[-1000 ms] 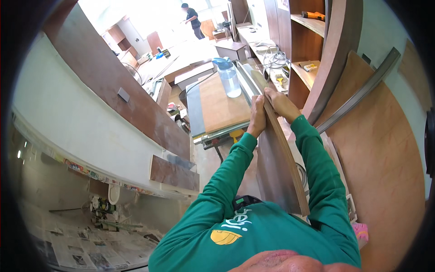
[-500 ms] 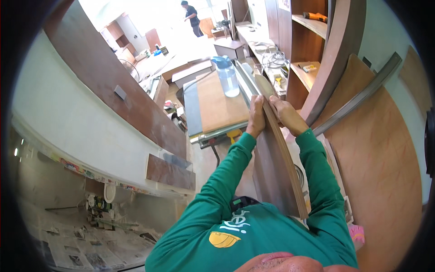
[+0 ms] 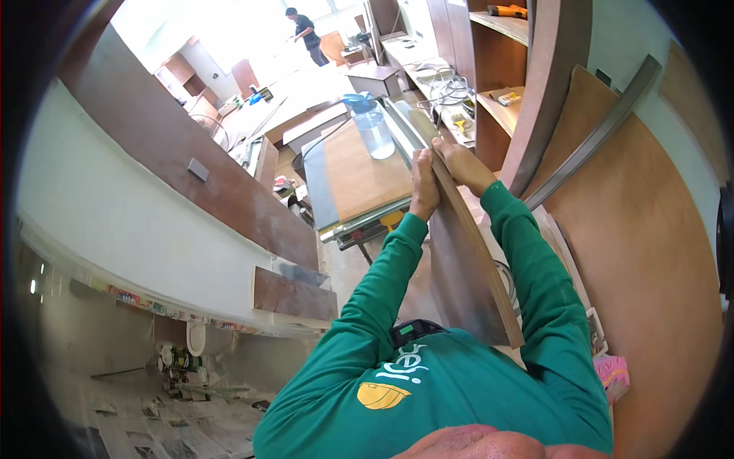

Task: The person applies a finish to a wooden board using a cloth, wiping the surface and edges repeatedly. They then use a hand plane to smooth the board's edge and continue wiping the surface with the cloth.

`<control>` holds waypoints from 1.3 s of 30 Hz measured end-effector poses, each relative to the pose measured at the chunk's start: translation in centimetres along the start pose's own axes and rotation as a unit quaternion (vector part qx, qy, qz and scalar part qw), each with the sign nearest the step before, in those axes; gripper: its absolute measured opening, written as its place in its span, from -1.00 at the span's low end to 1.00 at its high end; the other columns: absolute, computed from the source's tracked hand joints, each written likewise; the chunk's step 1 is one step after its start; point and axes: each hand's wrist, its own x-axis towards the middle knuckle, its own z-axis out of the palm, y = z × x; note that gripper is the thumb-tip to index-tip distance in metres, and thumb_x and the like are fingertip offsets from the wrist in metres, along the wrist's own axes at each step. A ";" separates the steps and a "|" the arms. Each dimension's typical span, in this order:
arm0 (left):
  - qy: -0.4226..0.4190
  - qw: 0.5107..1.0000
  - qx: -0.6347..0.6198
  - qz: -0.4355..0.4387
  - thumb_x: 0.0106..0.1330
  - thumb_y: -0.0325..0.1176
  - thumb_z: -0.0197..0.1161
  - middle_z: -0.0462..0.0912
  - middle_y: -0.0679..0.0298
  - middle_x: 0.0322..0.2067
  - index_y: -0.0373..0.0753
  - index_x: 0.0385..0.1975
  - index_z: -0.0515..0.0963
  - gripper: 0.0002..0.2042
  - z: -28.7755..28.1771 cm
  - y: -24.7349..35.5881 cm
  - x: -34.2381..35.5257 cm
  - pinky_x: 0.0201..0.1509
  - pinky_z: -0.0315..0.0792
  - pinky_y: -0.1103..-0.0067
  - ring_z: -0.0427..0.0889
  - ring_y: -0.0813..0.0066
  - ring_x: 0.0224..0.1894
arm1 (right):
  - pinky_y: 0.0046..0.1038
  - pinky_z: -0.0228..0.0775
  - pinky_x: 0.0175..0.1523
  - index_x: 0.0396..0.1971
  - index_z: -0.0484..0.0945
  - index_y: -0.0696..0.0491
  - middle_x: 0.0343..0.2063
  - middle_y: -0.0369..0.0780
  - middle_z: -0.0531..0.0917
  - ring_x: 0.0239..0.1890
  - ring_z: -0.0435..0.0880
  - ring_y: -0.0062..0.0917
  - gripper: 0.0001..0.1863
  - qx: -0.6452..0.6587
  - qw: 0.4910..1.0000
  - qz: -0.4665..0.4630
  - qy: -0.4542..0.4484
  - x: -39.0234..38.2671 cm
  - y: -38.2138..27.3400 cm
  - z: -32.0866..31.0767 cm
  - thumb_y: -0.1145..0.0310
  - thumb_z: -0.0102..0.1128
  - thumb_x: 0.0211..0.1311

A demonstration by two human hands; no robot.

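A long wooden board [image 3: 469,264] stands on edge in front of my body, its brown face turned left and its pale layered edge facing up. My left hand [image 3: 424,187] is closed on it from the left, thumb near the top edge. My right hand [image 3: 464,164] grips it from the right, almost opposite the left one. The board's near end reaches close to my chest; its far end lies beside a metal rail [image 3: 404,126] of the worktable. The fingers on the board's right side are partly hidden.
The worktable [image 3: 315,180] carries a brown panel [image 3: 355,172] and a clear water jug [image 3: 373,134] with a blue lid. Shelves [image 3: 501,115] stand at the right, near a leaning curved panel [image 3: 634,252] and grey strip [image 3: 604,126]. Another person [image 3: 307,37] stands far off.
The board and both hands have shifted slightly forward, away from my chest. Both hands keep their grip. The whole view has turned a little, so the background sits farther left.
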 end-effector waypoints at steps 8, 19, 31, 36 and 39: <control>0.026 0.999 0.037 0.023 0.62 0.02 -0.06 0.35 0.28 -0.29 -0.23 -0.24 0.37 -0.61 -0.1 -0.3 -0.4 -0.02 0.34 0.41 0.34 0.45 -0.19 | -0.48 0.39 -0.33 -0.05 0.67 0.10 -0.38 -0.25 0.65 -0.40 0.54 -0.58 -0.42 0.009 1.000 0.007 0.001 -1.1 -1.8 0.0 -0.15 -0.08 0.61; 0.017 0.999 0.023 0.035 0.63 -0.04 -0.09 0.28 0.36 -0.33 -0.17 -0.26 0.35 -0.67 0.5 1.4 -0.8 -0.09 0.30 0.49 0.27 0.55 -0.24 | -0.42 0.51 -0.03 0.01 0.64 0.27 -0.19 -0.15 0.72 -0.17 0.65 -0.51 -0.37 -0.070 0.996 -0.045 0.015 -5.6 -1.3 -0.7 -0.08 -0.11 0.65; 0.019 0.999 0.033 0.034 0.65 -0.03 -0.14 0.34 0.25 -0.24 -0.25 -0.24 0.37 -0.62 0.7 1.0 -0.5 0.03 0.30 0.45 0.31 0.42 -0.16 | -0.23 0.38 0.25 -0.03 0.61 0.35 -0.13 0.12 0.70 -0.01 0.65 -0.10 -0.35 -0.097 0.994 -0.046 0.022 -12.6 -3.0 -1.5 -0.03 -0.17 0.68; 0.025 0.998 0.022 0.060 0.61 0.00 -0.09 0.32 0.40 -0.39 -0.17 -0.42 0.32 -0.59 0.1 0.0 0.1 -0.14 0.27 0.48 0.27 0.55 -0.28 | -0.07 0.43 0.14 -0.18 0.65 0.32 -0.19 0.23 0.70 -0.05 0.70 0.06 -0.31 -0.103 0.991 -0.068 0.047 -15.2 -2.6 -1.6 -0.10 -0.17 0.65; 0.056 0.997 -0.004 0.044 0.60 -0.02 -0.05 0.36 0.44 -0.47 -0.14 -0.47 0.38 -0.60 0.8 0.6 -0.1 -0.22 0.29 0.48 0.31 0.58 -0.35 | -0.09 0.44 0.11 -0.18 0.64 0.34 -0.22 0.21 0.70 -0.10 0.70 0.04 -0.27 -0.103 0.993 -0.039 0.036 -16.7 -2.5 -1.8 -0.13 -0.18 0.66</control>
